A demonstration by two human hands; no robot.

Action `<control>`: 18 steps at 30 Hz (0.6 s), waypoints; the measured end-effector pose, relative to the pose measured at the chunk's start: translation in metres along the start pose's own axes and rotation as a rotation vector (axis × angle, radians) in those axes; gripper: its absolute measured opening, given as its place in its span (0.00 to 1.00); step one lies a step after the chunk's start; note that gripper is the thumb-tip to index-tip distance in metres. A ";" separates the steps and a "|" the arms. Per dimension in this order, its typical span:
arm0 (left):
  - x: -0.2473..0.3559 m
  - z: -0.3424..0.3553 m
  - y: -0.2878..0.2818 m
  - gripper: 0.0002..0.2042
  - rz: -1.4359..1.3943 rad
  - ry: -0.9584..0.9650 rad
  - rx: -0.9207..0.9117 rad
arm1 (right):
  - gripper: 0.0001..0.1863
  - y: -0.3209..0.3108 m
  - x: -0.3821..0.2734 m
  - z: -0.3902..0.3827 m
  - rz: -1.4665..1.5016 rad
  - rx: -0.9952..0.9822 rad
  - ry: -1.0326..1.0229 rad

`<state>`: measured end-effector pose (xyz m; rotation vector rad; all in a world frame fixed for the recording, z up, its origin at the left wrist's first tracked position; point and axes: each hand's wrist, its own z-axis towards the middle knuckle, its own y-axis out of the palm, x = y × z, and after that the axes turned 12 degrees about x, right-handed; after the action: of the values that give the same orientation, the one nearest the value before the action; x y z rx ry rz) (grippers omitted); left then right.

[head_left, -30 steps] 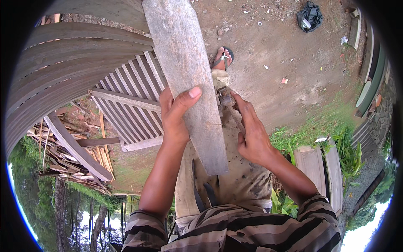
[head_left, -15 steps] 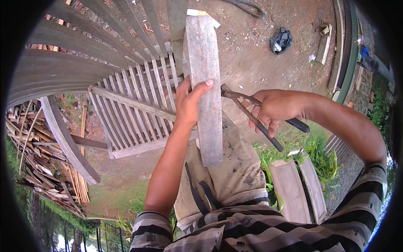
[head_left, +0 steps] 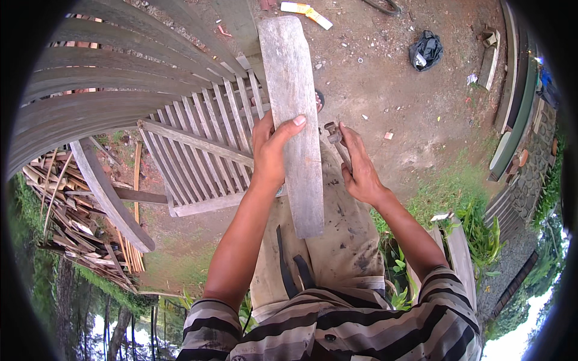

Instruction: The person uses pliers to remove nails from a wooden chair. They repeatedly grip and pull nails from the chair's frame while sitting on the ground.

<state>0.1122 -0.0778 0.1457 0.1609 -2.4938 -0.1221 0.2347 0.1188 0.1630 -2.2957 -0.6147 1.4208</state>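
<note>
A long weathered grey wooden board point(head_left: 296, 174) stands lengthwise before me, its lower end over my trousers. My left hand point(head_left: 271, 144) is closed around its left edge, with the thumb lying across the upper face. Just right of the board, my right hand point(head_left: 362, 171) grips a pair of pincers point(head_left: 335, 133) by the handles. The pincers' rusty head points up and left, a small gap away from the board's right edge. Most of the handles are hidden behind the fingers.
A slatted wooden bench point(head_left: 205, 144) lies tipped on the left. Beyond it is a heap of scrap wood point(head_left: 78, 216). A black plastic bag point(head_left: 426, 50) and yellow-white packaging point(head_left: 307, 13) lie on the dirt ground. Planks point(head_left: 460, 259) rest at lower right.
The pincers have come away from the board's right edge and turned. My right arm has swung inward, elbow lowered, and the spread handles are now within my hand. My left hand keeps its hold.
</note>
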 end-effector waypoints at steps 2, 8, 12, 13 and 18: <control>0.007 -0.003 0.004 0.28 -0.029 -0.016 0.008 | 0.57 0.018 0.008 0.011 0.073 0.075 -0.043; 0.006 -0.003 0.002 0.28 -0.080 -0.061 0.031 | 0.57 0.043 0.019 0.020 0.210 0.157 -0.144; 0.007 -0.005 0.006 0.27 -0.061 -0.059 0.072 | 0.56 0.048 0.033 0.024 0.204 0.154 -0.149; 0.007 -0.006 0.005 0.26 -0.046 -0.066 0.086 | 0.56 0.050 0.036 0.025 0.206 0.167 -0.173; 0.010 -0.008 0.007 0.29 0.059 -0.028 0.104 | 0.56 0.064 0.054 0.037 0.277 0.198 -0.288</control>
<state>0.1089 -0.0730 0.1585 0.1288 -2.5312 0.0298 0.2337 0.0978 0.0737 -2.0975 -0.2221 1.8711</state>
